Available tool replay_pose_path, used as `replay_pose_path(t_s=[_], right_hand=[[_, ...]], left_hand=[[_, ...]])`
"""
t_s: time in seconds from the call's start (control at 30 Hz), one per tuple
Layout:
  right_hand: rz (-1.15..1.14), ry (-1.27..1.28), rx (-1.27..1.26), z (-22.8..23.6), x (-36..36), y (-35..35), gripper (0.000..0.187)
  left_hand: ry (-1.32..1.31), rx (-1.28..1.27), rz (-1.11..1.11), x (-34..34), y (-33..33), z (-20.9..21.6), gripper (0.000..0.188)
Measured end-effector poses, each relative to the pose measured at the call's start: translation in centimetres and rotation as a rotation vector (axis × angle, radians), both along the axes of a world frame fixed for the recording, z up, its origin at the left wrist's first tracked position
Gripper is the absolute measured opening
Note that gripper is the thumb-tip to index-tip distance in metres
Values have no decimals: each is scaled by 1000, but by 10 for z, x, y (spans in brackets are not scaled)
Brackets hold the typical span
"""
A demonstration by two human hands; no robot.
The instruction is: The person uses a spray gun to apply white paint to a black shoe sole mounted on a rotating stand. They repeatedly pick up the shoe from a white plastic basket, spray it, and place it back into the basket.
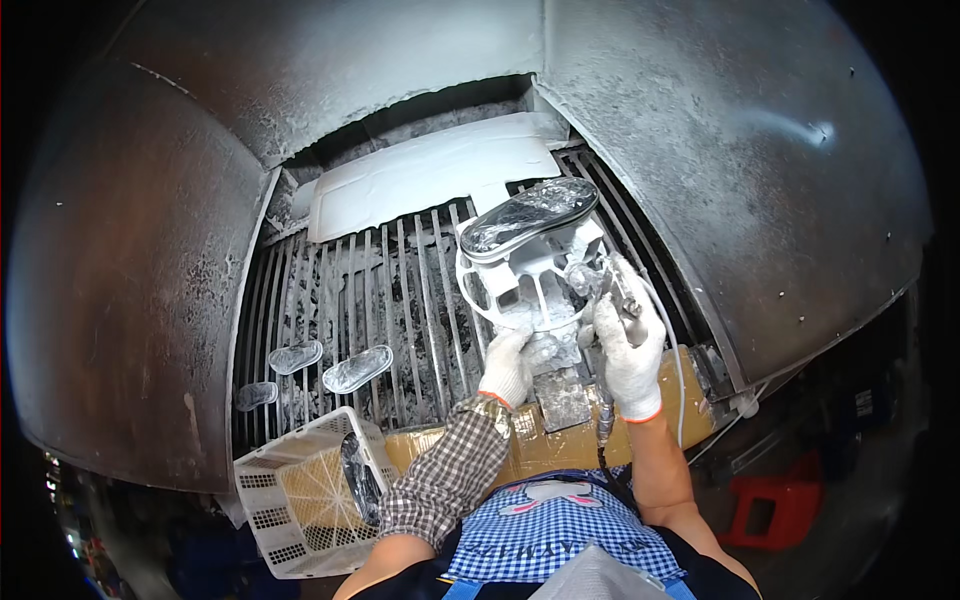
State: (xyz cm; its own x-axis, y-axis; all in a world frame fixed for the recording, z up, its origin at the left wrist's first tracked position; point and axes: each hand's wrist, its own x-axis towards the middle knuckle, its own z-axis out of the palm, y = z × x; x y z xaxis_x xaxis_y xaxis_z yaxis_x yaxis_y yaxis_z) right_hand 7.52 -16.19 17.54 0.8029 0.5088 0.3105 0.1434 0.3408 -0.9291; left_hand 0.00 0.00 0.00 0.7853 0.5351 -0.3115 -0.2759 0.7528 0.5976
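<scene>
My right hand (630, 350), in a white knit glove with an orange cuff, is closed around a spray gun (600, 290) crusted with powder; a hose runs down from it. My left hand (508, 368), gloved the same way, is closed at the near rim of a white-coated round stand (470, 295). Some of its fingers are hidden behind the rim. On top of the stand lies a dark shoe sole (532, 215), its upper face covered in shiny clear film, tilted with its toe toward the far right. The spray gun is just below the sole's right end.
Metal booth walls (140, 280) rise around a slatted grate (400, 290). Several small film-covered pieces (358, 369) lie on its left. A pale board (430, 175) covers its far end. A white plastic basket (290, 500) holds a dark sole (358, 480). Taped cardboard (530, 445) lines the near edge.
</scene>
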Motion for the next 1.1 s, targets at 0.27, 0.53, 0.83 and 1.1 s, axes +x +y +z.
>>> replay_pose_path(t_s=[0.27, 0.53, 0.83, 1.1], right_hand=[[57, 22, 28, 8, -6, -9, 57], [28, 33, 12, 4, 10, -13, 55], [-56, 111, 89, 13, 23, -18, 56], [-189, 37, 43, 16, 25, -24, 57]], left_hand=[[-56, -41, 26, 0, -10, 19, 29], [-52, -27, -8, -4, -9, 27, 40], [-35, -9, -69, -8, -6, 33, 38], [-49, 9, -55, -10, -4, 28, 37]])
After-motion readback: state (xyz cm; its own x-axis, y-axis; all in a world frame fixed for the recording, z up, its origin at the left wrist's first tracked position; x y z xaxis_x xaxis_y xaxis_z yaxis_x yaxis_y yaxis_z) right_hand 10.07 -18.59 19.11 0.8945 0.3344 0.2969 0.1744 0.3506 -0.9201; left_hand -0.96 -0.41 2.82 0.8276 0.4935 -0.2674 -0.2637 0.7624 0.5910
